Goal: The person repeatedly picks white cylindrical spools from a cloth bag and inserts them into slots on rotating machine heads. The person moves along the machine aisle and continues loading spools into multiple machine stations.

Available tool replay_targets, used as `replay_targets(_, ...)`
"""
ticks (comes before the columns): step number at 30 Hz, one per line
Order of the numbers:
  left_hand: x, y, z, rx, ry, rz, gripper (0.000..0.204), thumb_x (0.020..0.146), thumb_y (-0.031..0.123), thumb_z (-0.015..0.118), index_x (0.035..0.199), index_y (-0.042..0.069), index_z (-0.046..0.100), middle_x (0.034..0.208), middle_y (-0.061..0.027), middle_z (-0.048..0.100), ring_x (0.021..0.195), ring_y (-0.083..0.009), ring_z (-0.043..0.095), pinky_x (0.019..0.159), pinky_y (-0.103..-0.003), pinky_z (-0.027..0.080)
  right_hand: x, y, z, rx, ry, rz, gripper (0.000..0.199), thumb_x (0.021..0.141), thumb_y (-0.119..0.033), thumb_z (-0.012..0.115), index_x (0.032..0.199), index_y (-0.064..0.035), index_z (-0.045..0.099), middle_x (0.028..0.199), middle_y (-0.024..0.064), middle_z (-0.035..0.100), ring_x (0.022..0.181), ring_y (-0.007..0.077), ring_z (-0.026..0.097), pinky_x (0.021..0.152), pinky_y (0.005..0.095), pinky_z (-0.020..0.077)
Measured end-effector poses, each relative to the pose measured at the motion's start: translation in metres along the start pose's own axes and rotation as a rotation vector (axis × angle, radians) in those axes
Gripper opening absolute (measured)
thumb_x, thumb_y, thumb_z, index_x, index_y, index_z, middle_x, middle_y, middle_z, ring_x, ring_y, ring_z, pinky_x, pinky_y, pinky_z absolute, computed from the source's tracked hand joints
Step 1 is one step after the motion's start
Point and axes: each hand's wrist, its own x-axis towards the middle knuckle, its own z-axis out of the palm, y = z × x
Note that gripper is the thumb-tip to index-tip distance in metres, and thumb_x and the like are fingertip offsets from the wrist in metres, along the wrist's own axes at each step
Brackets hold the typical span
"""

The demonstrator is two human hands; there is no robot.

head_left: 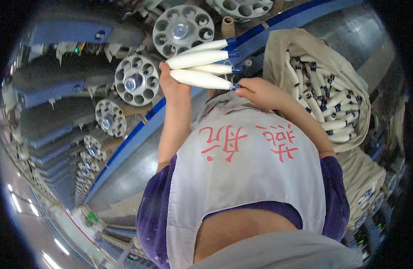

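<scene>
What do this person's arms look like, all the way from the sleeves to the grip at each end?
The left sleeve and right sleeve are dark purple and end near the elbows. Both forearms are bare, with no watch or bracelet showing. The left grip and right grip are ordinary human hands without gloves.

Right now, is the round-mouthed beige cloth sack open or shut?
Open: the sack gapes wide, showing white, blue-ended yarn bobbins inside.
</scene>
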Motion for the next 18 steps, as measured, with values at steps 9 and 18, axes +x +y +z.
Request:
replay_targets(9, -0.019, 0.082, -0.067, -0.060, 0.019, 0.314, 0.042, 0.092, 0.039, 0.035, 0.112, 0.004, 0.048, 0.114, -0.0143, 0.050, 0.108, -0.0324, 0.046, 0.095, -0.049, 0.034, -0.135, 0.154, -0.157, 1.625, 0.572, -0.314, 0.021, 0.085, -0.017, 0.039, 0.067, -0.0125, 0.048, 0.058, 0.0003, 0.046, 0.051, 0.0104, 0.047, 0.048, 0.0267, 0.0412)
replay_targets(18, 0.022, 0.171, -0.121, -0.106, -0.072, 0.244, 0.043, 0.091, 0.040, 0.037, 0.116, 0.005, 0.046, 0.116, -0.0137, 0.050, 0.109, -0.0307, 0.045, 0.097, -0.046, 0.033, 0.089, -0.031, 0.001, -0.066, 0.519, 0.209, 0.021, 0.083, -0.015, 0.047, 0.100, -0.0068, 0.055, 0.081, 0.0074, 0.057, 0.070, 0.0175, 0.055, 0.061, 0.0287, 0.0458)
